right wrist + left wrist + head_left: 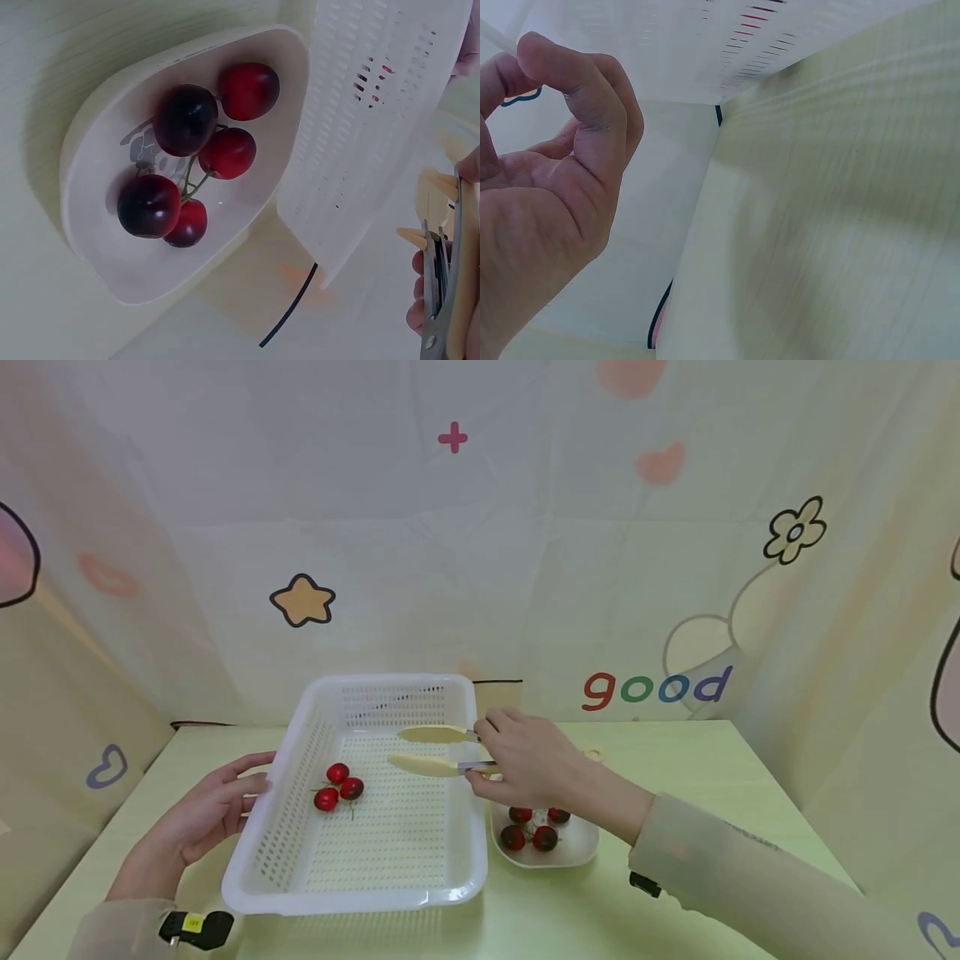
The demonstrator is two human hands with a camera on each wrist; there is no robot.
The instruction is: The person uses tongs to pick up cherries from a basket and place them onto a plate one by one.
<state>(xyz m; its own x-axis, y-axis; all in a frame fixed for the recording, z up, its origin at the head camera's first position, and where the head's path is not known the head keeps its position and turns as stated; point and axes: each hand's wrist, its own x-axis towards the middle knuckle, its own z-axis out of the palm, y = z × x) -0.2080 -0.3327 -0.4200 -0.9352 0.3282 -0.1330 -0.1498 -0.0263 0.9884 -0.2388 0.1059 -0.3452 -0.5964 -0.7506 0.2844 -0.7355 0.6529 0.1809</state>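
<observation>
bowl (581, 847): in the head view the right hand (528, 768) and the basket (300, 760) wall cover its upper and left parts, so the cherries there cannot be counted.
tongs (435, 750): the handles are hidden inside the right hand's grip; in the right wrist view the picture's right edge cuts them off.
left hand (202, 810): its fingertips lie at the basket's wall, but whether they touch it cannot be told; in the left wrist view the left edge cuts the hand and the tabletop (840, 225) is blurred.
black clip (198, 928): its small yellow label is too small to read.
</observation>
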